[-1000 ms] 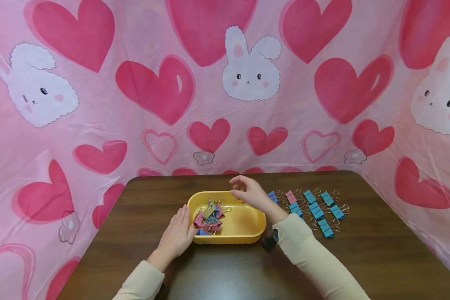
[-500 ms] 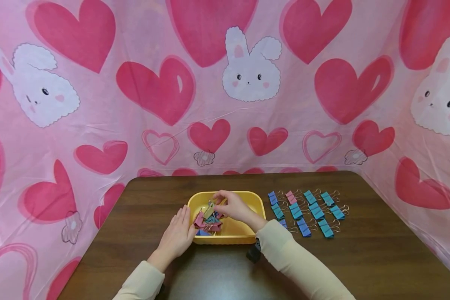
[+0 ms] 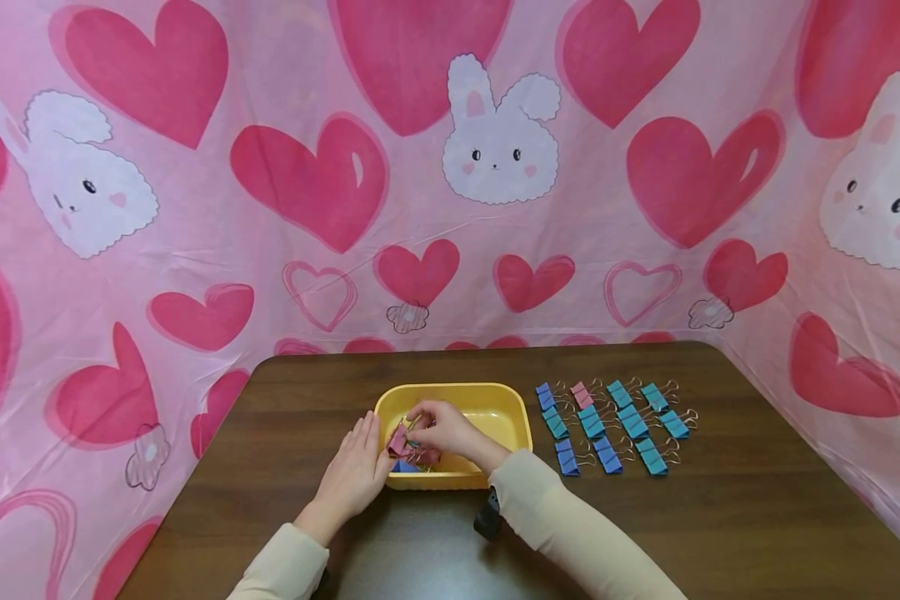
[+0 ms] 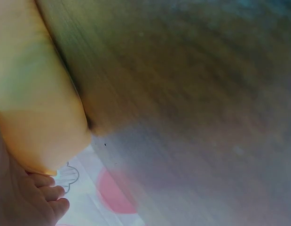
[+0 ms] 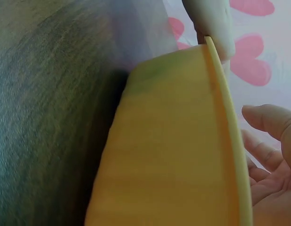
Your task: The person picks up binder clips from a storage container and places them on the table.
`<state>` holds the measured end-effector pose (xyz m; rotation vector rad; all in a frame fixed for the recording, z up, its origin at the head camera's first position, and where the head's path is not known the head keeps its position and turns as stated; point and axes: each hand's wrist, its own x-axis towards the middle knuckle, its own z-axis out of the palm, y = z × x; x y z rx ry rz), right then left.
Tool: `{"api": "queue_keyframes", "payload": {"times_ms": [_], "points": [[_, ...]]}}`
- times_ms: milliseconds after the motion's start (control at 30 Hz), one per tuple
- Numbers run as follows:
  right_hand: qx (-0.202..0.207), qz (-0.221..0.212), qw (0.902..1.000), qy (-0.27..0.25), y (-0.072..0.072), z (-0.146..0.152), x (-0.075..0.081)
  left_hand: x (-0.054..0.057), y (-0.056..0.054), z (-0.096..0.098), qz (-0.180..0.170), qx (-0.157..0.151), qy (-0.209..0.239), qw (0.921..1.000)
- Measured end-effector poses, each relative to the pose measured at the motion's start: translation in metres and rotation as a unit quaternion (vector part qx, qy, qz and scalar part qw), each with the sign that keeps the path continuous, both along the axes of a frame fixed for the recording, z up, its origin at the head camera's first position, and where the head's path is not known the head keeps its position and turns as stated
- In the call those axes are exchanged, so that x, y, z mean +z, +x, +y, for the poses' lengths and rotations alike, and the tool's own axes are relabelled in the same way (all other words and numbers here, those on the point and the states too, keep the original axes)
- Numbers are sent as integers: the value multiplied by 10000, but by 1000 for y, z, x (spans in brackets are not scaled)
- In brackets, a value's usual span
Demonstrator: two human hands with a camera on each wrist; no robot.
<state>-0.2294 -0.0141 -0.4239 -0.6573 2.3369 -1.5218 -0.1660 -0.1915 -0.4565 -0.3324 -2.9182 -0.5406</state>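
Observation:
In the head view a yellow tray (image 3: 495, 481) stands on the table, with pink and blue binder clips (image 3: 408, 467) piled at its left end. My left hand (image 3: 356, 462) lies along the tray's left wall, fingers straight, thumb at the rim. My right hand (image 3: 446, 429) reaches into the tray over the pile, its fingertips among the clips and partly covering them. In the right wrist view the right thumb (image 5: 267, 117) stands apart from the fingers behind the tray's rim, with no clip showing between them. The left wrist view shows the left fingertips (image 4: 53, 193) beside the tray's end.
Right of the tray, blue, teal and pink binder clips (image 3: 607, 456) lie in rows on the brown wooden table (image 3: 757, 500), wire handles pointing right. A pink cloth (image 3: 570, 208) with hearts and rabbits hangs behind the table and at its sides.
My right hand has moved left and down from over the tray's far rim into the clip pile, where the yellow clip is now largely covered. My left hand has stayed at the tray's side.

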Motion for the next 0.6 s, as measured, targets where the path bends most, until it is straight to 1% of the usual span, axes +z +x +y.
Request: {"api": "queue_keyframes", "payload": {"times_ms": [100,167,533,600], "points": [[-28,-250,9997,-21,0,-2,-2,1,1,0,16,-7,3,10000],[-23,-282,9996,5,-1,-3,-3,1,1,0,13,-7,17,10000],[105,-169,9993,303,-7,-6,-12,0,0,0,-12,15,-7,10000],[121,-213,9992,325,-7,-5,-12,0,0,0,1,14,-11,10000]]}}
